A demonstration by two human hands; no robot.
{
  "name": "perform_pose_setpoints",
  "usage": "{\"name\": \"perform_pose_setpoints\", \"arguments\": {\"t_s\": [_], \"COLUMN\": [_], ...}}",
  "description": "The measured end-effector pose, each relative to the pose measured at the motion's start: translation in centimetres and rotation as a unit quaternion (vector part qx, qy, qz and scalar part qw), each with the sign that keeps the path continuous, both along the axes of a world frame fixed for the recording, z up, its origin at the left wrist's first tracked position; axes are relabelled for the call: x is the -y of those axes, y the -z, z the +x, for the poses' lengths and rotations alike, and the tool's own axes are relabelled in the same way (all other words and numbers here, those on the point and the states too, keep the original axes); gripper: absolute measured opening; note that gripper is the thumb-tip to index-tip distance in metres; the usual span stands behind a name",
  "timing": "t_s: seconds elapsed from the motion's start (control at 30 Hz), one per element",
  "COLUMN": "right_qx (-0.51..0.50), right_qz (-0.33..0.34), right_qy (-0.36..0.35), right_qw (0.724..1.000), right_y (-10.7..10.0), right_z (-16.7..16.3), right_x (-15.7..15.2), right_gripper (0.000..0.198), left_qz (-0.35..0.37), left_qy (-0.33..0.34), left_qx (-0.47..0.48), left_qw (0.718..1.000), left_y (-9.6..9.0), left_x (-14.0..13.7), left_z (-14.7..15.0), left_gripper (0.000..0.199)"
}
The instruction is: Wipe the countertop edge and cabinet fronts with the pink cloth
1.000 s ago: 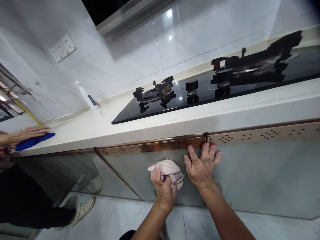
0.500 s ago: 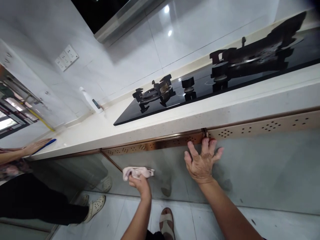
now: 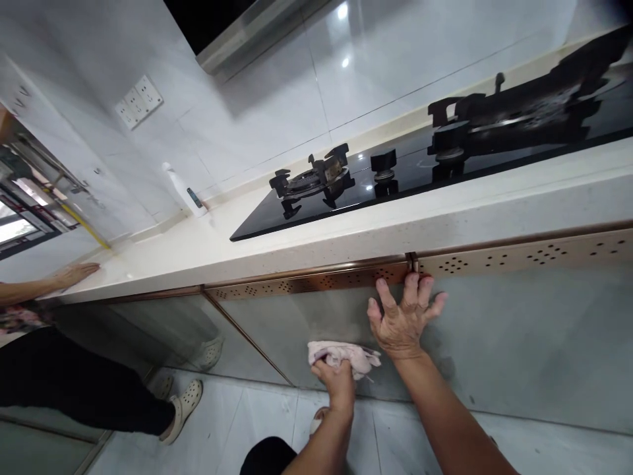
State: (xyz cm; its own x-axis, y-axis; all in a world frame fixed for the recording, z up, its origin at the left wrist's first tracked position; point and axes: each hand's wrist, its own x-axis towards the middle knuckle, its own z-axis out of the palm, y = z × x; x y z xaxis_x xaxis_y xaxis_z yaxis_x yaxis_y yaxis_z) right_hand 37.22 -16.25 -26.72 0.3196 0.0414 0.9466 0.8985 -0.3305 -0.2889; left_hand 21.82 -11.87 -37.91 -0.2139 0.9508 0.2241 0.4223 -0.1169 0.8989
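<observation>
A pale pinkish-white cloth (image 3: 363,356) is bunched in my left hand (image 3: 337,382), whose fingers close round it. It lies against the lower part of a grey-green glossy cabinet door (image 3: 277,323). My right hand (image 3: 401,323) is spread open, its fingertips resting near the top of the doors, beside the gap between two of them. A copper-coloured perforated strip (image 3: 321,280) runs along the top edge of the left door, just above the hands.
Above the doors, a white countertop (image 3: 208,254) carries a black gas hob (image 3: 316,211) and a white bottle (image 3: 185,191). At the far left, another person's hand (image 3: 76,274) rests on the counter. That person's clog (image 3: 184,409) stands on the tiled floor (image 3: 222,422).
My left hand has moved the cloth to the right across the door, closer to my right hand. My right hand stays in place. The blue item under the other person's hand no longer shows.
</observation>
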Motion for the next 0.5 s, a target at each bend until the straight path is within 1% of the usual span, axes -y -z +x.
{"name": "perform_pose_setpoints", "arguments": {"t_s": [0.03, 0.1, 0.17, 0.23, 0.3, 0.33, 0.37, 0.4, 0.43, 0.5], "right_qx": [0.001, -0.001, -0.008, -0.017, -0.021, -0.022, -0.023, -0.022, -0.021, -0.020], "right_qz": [0.001, 0.003, 0.007, 0.011, 0.015, 0.015, 0.014, 0.014, 0.013, 0.012], "right_qy": [-0.001, -0.001, -0.002, -0.005, -0.008, -0.011, -0.015, -0.020, -0.026, -0.037], "right_qw": [1.000, 1.000, 1.000, 1.000, 1.000, 1.000, 1.000, 0.999, 0.999, 0.999], "right_y": [0.0, -0.1, -0.2, -0.4, -0.5, -0.5, -0.6, -0.6, -0.6, -0.5], "right_z": [0.0, -0.1, -0.3, -0.5, -0.6, -0.7, -0.7, -0.6, -0.6, -0.5], "right_x": [0.0, -0.1, -0.2, -0.3, -0.3, -0.2, -0.2, -0.1, 0.0, 0.2], "right_gripper": [0.079, 0.079, 0.078, 0.076, 0.075, 0.075, 0.075, 0.075, 0.075, 0.074], "left_qz": [-0.001, 0.005, 0.035, 0.077, 0.156, 0.205, 0.254, 0.298, 0.334, 0.394], "left_qy": [-0.028, -0.091, -0.120, -0.123, -0.105, -0.092, -0.077, -0.058, -0.036, 0.026], "left_qx": [0.013, 0.038, 0.051, 0.056, 0.057, 0.050, 0.036, 0.015, -0.013, -0.078], "left_qw": [1.000, 0.995, 0.991, 0.988, 0.980, 0.973, 0.964, 0.953, 0.942, 0.915], "left_y": [-1.0, -3.7, -7.2, -10.9, -14.4, -15.7, -16.7, -17.4, -17.6, -17.0], "left_x": [-0.8, -3.0, -5.2, -7.0, -7.9, -7.8, -7.4, -6.8, -5.9, -3.8], "left_z": [-1.1, -3.7, -6.1, -7.7, -8.0, -7.7, -7.1, -6.3, -5.3, -3.2], "left_gripper": [0.041, 0.036, 0.041, 0.048, 0.051, 0.052, 0.052, 0.054, 0.055, 0.054]}}
